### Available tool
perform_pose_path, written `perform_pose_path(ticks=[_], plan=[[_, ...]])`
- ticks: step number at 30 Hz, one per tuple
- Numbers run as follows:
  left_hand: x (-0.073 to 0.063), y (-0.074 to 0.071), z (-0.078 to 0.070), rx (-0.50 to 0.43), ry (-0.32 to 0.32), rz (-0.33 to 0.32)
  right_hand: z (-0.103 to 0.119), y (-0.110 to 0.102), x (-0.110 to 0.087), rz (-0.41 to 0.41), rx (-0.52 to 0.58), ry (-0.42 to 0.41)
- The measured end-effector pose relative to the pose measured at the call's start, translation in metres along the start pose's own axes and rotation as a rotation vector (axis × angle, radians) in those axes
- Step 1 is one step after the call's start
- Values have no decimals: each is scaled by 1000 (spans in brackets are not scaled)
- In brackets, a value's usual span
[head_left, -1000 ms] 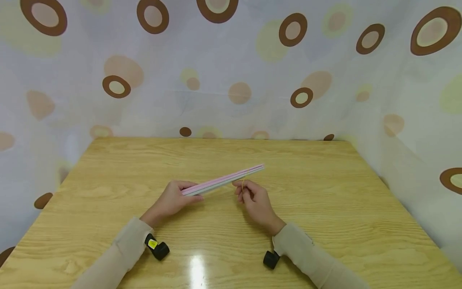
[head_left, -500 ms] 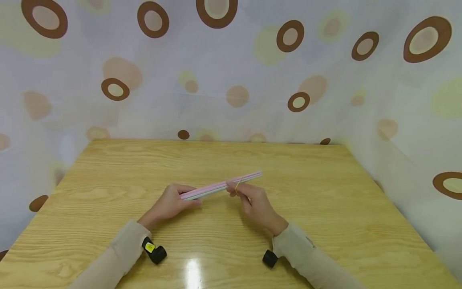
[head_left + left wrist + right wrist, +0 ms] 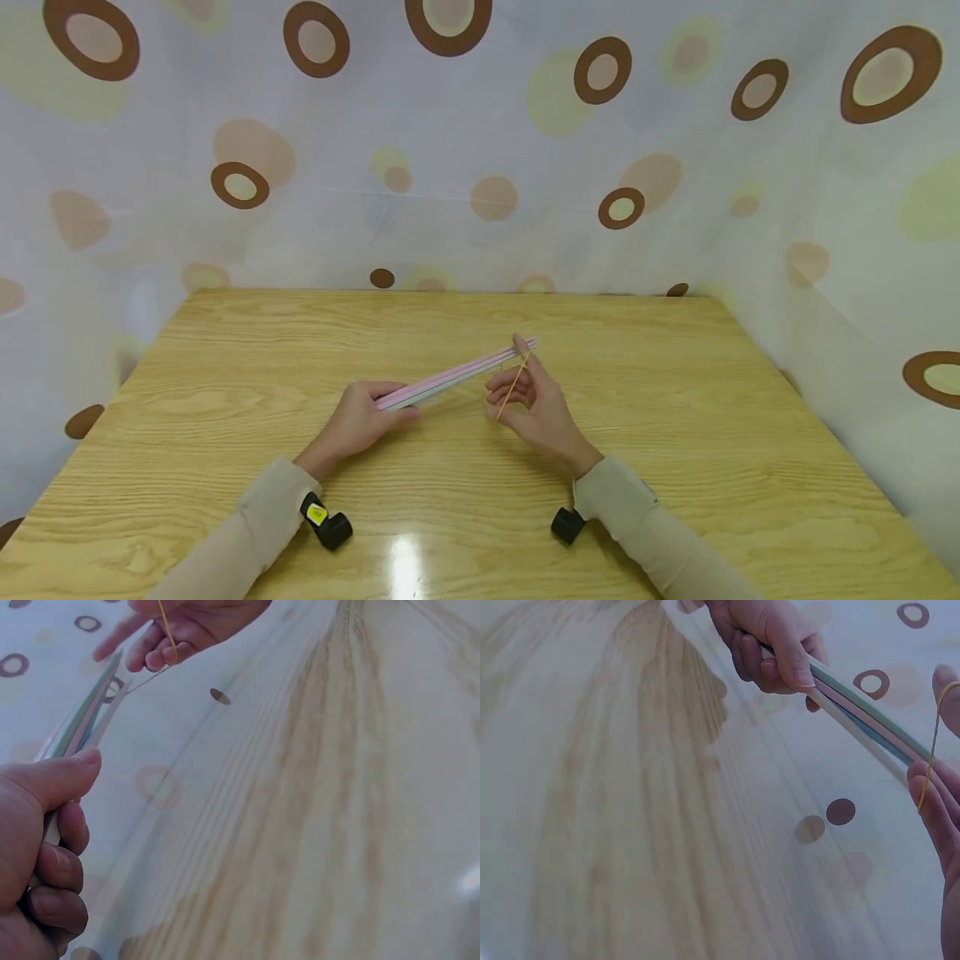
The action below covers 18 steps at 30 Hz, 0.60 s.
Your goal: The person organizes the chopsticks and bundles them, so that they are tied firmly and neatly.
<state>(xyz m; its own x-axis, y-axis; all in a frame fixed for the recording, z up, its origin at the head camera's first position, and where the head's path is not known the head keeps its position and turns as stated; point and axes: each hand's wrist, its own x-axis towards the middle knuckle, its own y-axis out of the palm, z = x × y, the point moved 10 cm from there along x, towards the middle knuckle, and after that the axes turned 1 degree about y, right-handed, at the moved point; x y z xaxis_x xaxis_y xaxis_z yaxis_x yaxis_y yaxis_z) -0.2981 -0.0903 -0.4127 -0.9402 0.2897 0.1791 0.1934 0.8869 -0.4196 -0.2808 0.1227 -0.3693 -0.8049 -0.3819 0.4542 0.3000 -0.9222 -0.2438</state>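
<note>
A bundle of long, thin pastel straws [image 3: 453,377] in pink, pale green, blue and white slants up to the right above the table. My left hand [image 3: 358,421] grips its near end, thumb on one side and fingers curled on the other. Near the far end is my right hand [image 3: 546,410], with a yellow rubber band [image 3: 513,385] stretched between its thumb and raised index finger. The other right fingers are bent beside the straws. In the left wrist view, a thin strand of the rubber band [image 3: 171,634] runs from the right fingers towards the straw tips.
Under both hands lies a wood-grain table [image 3: 300,342] with a bright light reflection near its front. A white curtain [image 3: 450,117] with brown and beige circles hangs behind it and along the sides. Black wrist cameras [image 3: 336,530] sit at both cuffs.
The right thumb and index finger have spread apart, pulling the rubber band into a longer loop, and the index finger has risen to the straw tips. The left hand keeps its grip.
</note>
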Motion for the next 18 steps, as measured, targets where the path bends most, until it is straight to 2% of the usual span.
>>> perform_pose_path(ticks=[2, 5, 9, 15, 18], plan=[[0, 0, -2, -15, 8, -13, -7, -1, -1, 8, 78, 61], [-1, 1, -3, -32, 24, -27, -9, -1, -1, -2, 156, 76], [-2, 3, -6, -33, 66, -47, -12, 1, -2, -38, 201, 101], [-3, 1, -7, -22, 81, -103, -8, -4, -4, -193, 196, 114], [-4, 2, -9, -22, 86, -117, -12, -9, -6, -275, 234, 181]])
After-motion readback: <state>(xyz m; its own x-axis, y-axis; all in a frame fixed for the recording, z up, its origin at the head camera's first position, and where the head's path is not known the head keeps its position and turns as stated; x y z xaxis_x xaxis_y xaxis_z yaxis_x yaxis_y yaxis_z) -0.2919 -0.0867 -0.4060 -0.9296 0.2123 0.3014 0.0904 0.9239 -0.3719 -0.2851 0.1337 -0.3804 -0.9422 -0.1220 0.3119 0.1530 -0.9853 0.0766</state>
